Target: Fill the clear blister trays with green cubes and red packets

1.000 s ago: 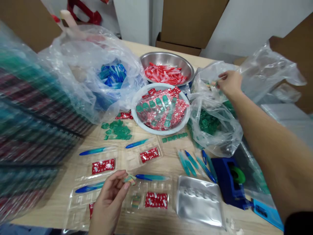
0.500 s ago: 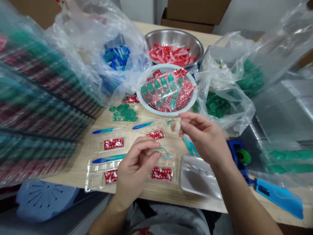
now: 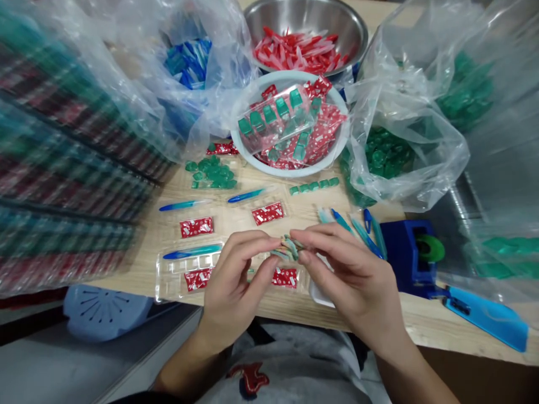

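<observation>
My left hand [image 3: 240, 280] and my right hand [image 3: 353, 275] meet near the table's front edge, both pinching a small bundle of pale green and orange pieces [image 3: 286, 247]. The bundle's exact make-up is too small to tell. Beneath and left of my hands lie clear plastic trays [image 3: 162, 278] with red patterned packets [image 3: 197, 226] and blue pens [image 3: 191, 252]. A row of green pieces [image 3: 314, 186] lies beyond my right hand. Blue and teal pens [image 3: 357, 233] rest behind that hand, and a white tray [image 3: 320, 292] is partly hidden under it.
A light bowl [image 3: 248, 160] of red packets and a steel bowl [image 3: 357, 28] of red pens stand behind. Plastic bags [image 3: 446, 174] flank them. Stacked filled trays [image 3: 71, 168] rise at left; a blue tape dispenser [image 3: 406, 258] is at right.
My right hand has come down and left to join my left hand at the small pieces. The row of green pieces now shows on the table. The view has tilted downward.
</observation>
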Demonstrator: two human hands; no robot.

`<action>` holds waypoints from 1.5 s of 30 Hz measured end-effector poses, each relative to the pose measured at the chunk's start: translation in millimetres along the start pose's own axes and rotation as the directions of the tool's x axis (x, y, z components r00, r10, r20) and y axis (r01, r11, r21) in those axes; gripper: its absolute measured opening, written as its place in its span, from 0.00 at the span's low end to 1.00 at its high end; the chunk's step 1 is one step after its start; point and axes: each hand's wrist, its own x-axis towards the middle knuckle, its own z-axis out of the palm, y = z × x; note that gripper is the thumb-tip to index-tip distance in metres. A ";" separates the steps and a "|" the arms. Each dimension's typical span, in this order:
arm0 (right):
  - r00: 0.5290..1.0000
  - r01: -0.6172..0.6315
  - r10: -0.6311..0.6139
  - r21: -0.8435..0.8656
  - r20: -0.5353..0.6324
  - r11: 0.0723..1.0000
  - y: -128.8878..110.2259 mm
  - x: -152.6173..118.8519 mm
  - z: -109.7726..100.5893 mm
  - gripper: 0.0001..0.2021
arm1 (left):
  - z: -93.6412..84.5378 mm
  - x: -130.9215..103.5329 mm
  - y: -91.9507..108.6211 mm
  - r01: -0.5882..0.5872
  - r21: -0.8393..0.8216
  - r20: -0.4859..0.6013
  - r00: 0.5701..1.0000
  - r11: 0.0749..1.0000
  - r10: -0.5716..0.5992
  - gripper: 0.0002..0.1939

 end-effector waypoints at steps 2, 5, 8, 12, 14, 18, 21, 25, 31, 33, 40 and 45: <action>1.000 0.001 -0.001 0.002 0.009 1.000 -0.1 -0.6 -0.5 0.15 | -0.3 -1.0 0.0 -0.019 0.013 -0.006 1.000 1.000 0.019 0.20; 1.000 -0.006 0.006 0.009 0.006 1.000 -0.8 -0.8 -0.1 0.14 | 0.6 -2.2 -1.6 -0.096 0.034 -0.029 0.995 0.995 0.097 0.23; 0.999 -0.032 0.032 0.017 0.009 0.999 -1.5 -0.6 -0.1 0.12 | 0.6 -1.2 -3.0 -0.196 0.091 -0.023 0.980 0.976 0.199 0.22; 0.995 -0.066 0.063 0.027 0.076 0.997 -1.8 1.2 -3.8 0.10 | -1.7 2.4 -1.4 -0.335 0.271 0.076 0.942 0.903 0.326 0.10; 0.991 -0.054 0.051 0.018 0.125 0.998 -2.7 2.5 -7.4 0.11 | -3.0 3.3 -0.5 -0.379 0.309 0.107 0.925 0.872 0.364 0.08; 0.971 -0.026 0.018 0.031 0.239 0.999 -6.6 5.3 -14.5 0.12 | -5.5 2.8 -1.2 -0.358 0.309 0.095 0.933 0.881 0.346 0.08; 0.962 -0.058 0.041 0.054 0.271 0.997 -8.0 7.3 -16.3 0.08 | -6.4 2.2 -2.1 -0.342 0.248 0.050 0.939 0.907 0.340 0.13; 0.956 -0.100 0.082 0.048 0.281 0.994 -7.0 9.4 -15.2 0.05 | -6.9 0.7 -0.9 -0.409 0.193 0.067 0.912 0.892 0.404 0.16; 0.942 -0.077 0.064 0.027 0.329 0.997 -6.3 11.1 -18.3 0.06 | -11.3 -4.2 -2.5 -0.283 0.257 0.105 0.959 0.924 0.264 0.23; 0.941 -0.103 0.081 0.049 0.329 0.993 -4.8 10.9 -19.2 0.07 | -12.4 -4.7 -4.5 -0.263 0.287 0.129 0.964 0.921 0.235 0.22; 0.926 -0.300 0.234 0.202 0.297 0.932 1.5 9.4 -15.9 0.07 | -10.3 -6.1 -1.4 -0.031 -0.038 0.104 0.994 0.999 0.035 0.16; 0.972 -0.130 0.110 0.083 0.210 0.988 -1.6 9.0 -16.0 0.10 | -10.0 -4.9 5.4 0.062 -0.058 0.151 0.987 0.996 -0.052 0.12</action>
